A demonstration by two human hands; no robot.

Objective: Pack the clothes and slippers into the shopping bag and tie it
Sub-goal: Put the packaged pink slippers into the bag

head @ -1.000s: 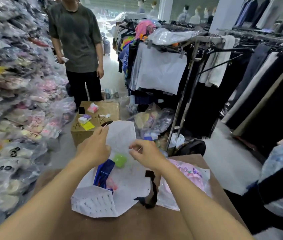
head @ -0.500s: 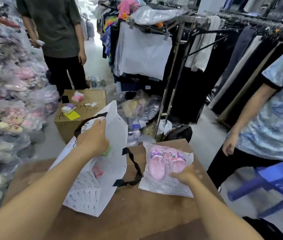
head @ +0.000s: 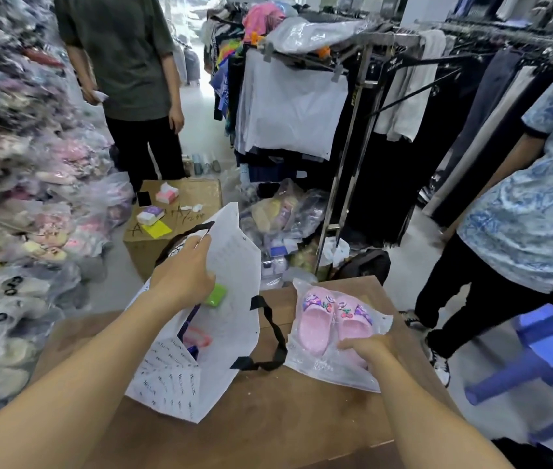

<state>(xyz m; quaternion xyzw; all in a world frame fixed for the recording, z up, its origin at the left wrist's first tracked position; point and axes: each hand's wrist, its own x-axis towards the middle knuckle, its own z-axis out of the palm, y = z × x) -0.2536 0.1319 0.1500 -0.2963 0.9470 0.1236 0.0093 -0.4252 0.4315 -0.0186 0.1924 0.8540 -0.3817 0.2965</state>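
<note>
**Now for the slippers: bag held open, packet about to go in**

Plainly, from the head view, the left hand is clamped on the upper edge of the white bag, thumb and fingers pinching the cloth so the mouth stands up and gapes toward the person. The right hand lies on the near end of the slippers, fingers curled onto their clear plastic packet; whether it has truly gripped or only rests there, I cannot tell.

The slippers lie flat on the tabletop, just right of the bag and touching its black strap. Their long axis runs away from the person, toes with the little charms pointing to the far edge, heels under the right hand, the pair leaning slightly left.

Something pink, blue and green already sits inside the bag.

To do this step well, I'd say pinch packet and heel together so the plastic doesn't slide off, swing the pair left, and feed it along the bag's length. Keep the left hand high so the mouth stays wide, and lift over the strap rather than dragging it in.
</note>
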